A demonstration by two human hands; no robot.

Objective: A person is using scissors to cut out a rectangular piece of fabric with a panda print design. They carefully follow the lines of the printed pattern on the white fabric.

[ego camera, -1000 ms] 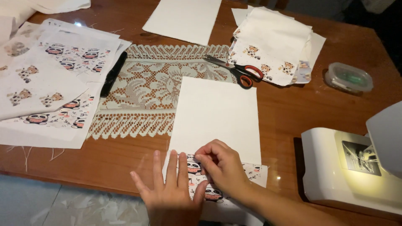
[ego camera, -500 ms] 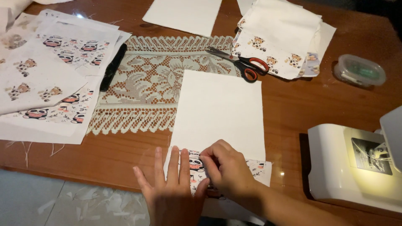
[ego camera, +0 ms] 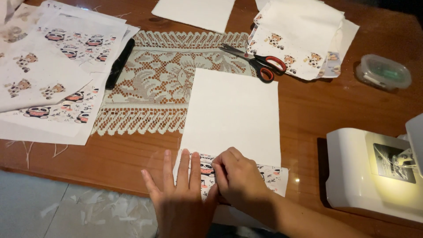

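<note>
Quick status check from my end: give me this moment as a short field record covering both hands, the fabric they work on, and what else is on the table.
left hand: flat, fingers spread, pressing on the printed fabric
right hand: fingers curled, pinching at the printed fabric's top edge
printed fabric: panda print, at the table's near edge, partly under the white fabric piece
white fabric piece: plain rectangle, lying over the lace runner
lace runner: flat on the wooden table
scissors: red handles, blades apart
sewing machine: white, right side, lamp lit

The fabric sheet overlaps the lace runner; scissors lie behind the sheet, the sewing machine to its right, fabric pieces left.
</note>
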